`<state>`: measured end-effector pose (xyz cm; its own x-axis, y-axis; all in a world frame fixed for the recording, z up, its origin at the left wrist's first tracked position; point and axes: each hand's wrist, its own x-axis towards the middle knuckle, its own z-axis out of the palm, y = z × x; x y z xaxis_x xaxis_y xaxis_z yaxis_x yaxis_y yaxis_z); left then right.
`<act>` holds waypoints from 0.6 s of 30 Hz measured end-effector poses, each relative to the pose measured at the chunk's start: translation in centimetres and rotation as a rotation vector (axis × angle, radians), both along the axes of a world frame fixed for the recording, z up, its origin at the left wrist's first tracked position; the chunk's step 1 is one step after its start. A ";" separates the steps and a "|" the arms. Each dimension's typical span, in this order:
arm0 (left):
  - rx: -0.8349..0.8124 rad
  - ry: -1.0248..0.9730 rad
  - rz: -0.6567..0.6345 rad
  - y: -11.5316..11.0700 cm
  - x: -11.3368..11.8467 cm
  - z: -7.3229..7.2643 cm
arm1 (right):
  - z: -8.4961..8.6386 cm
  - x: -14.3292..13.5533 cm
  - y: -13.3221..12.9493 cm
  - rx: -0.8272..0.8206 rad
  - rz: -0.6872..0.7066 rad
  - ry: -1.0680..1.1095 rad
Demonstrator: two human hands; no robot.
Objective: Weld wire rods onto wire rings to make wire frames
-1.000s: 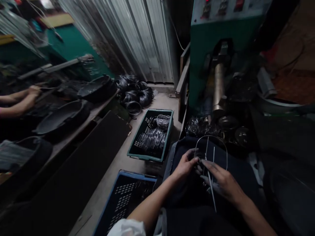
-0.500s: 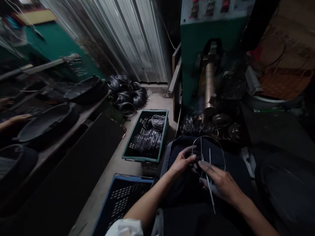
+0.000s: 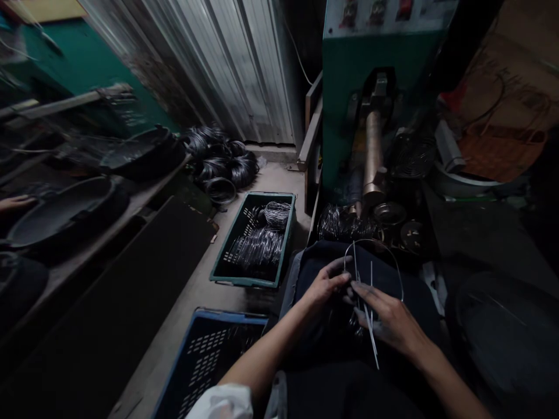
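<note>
A thin wire ring point(image 3: 400, 273) arches up between my two hands over dark cloth on my lap. My left hand point(image 3: 327, 283) is closed, thumb and fingers pinching the ring's left side. Close by on the right, my right hand point(image 3: 391, 319) is closed round several thin straight wires point(image 3: 371, 334), which slant up and down past its fingers. The right fingertips come up against the left ones where ring and wires meet. Shadow hides just how the wire ends lie between the fingers.
Ahead stands a green machine point(image 3: 345, 116) with a metal arm point(image 3: 372, 151). A green crate point(image 3: 212, 278) of wire rings and a blue crate point(image 3: 192, 326) stand at left. Wire coils point(image 3: 227, 163) lie near the wall. Another person's hand point(image 3: 17, 202) shows by black pans point(image 3: 65, 212).
Both hands keep hold of the ring and wires, with only a slight shift. The view has turned a little right. The other person's hand is now nearer the left edge.
</note>
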<state>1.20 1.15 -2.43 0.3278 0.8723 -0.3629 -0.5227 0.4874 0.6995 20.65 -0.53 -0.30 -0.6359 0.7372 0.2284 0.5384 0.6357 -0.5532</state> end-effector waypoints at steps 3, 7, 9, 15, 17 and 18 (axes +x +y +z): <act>0.011 -0.007 -0.002 0.3 -0.3 0.2 | 0.2 -0.1 0.4 0.008 0.000 -0.007; 0.014 -0.021 0.003 0.6 -0.4 0.6 | 0.2 -0.1 0.9 0.017 0.001 -0.004; 0.020 -0.024 0.018 0.7 -0.3 0.8 | 0.2 -0.1 1.0 0.010 0.000 -0.007; 0.045 -0.029 0.013 1.3 0.0 0.7 | 0.4 0.2 1.6 -0.038 0.010 -0.017; 0.058 -0.029 0.006 1.6 0.0 0.5 | 0.5 0.2 1.8 -0.031 0.007 -0.026; 0.067 -0.031 0.003 1.7 0.0 0.5 | 0.6 0.2 1.9 -0.024 0.005 -0.030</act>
